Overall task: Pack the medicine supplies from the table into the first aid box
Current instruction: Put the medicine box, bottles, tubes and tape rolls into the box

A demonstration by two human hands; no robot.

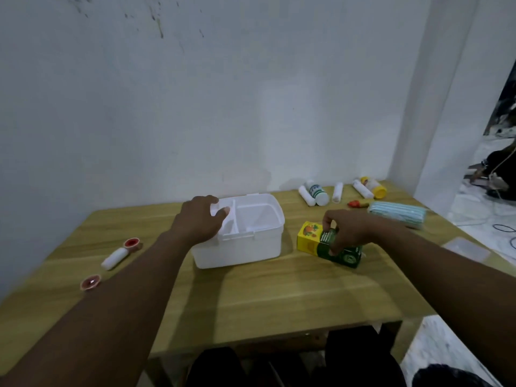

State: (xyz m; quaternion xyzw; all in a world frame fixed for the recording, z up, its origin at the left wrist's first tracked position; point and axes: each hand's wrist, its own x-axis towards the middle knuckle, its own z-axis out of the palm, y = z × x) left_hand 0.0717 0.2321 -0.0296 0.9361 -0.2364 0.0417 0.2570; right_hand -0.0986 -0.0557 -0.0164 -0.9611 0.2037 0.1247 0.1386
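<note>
A white first aid box (251, 247) stands open in the middle of the wooden table (265, 291), with an inner tray showing compartments. My left hand (199, 219) rests on the box's left rim, thumb inside the tray. My right hand (346, 230) grips a yellow and green medicine carton (310, 238) lying just right of the box. At the back right lie white gauze rolls (304, 195), a white bottle with a green label (317, 191), a yellow-capped bottle (374, 187), a small red item (356, 203) and a pack of blue face masks (398, 213).
On the left of the table lie a white roll (114, 258) and two red tape spools (132, 243) (90, 282). A clear lid (466, 248) sits at the right edge. A wall stands right behind the table. Cables lie on the floor at right.
</note>
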